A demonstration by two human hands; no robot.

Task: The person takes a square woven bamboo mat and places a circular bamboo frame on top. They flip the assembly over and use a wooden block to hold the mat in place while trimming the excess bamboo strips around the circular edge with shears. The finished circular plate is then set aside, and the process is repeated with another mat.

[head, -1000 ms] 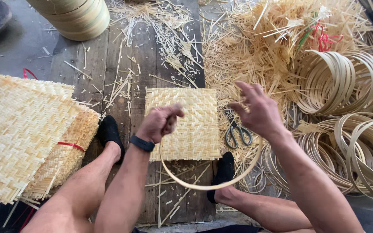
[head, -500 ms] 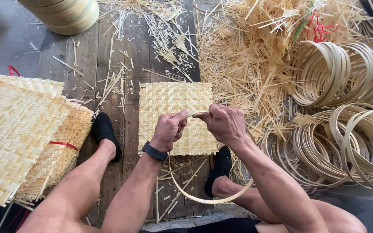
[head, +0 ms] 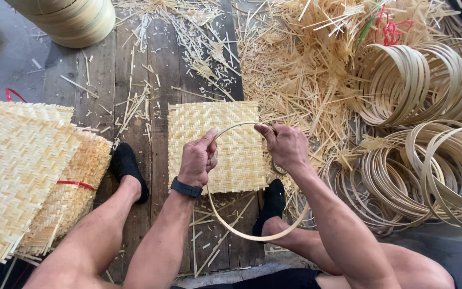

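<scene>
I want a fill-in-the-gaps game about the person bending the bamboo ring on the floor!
1. Both hands, the left hand and the right hand, hold one thin bamboo ____.
2. Under the hoop lies a square woven ____ on the wooden floor.
3. The stack of woven mats is tied with a ____ band.
4. The black wristband sits on the ____ wrist.

Missing words: hoop; mat; red; left

A bamboo-weaving workshop: a plank floor [head: 135,80] littered with split strips [head: 295,69], stacked woven mats [head: 22,171] on the left, and heaps of bent hoops [head: 429,134] on the right.
</scene>
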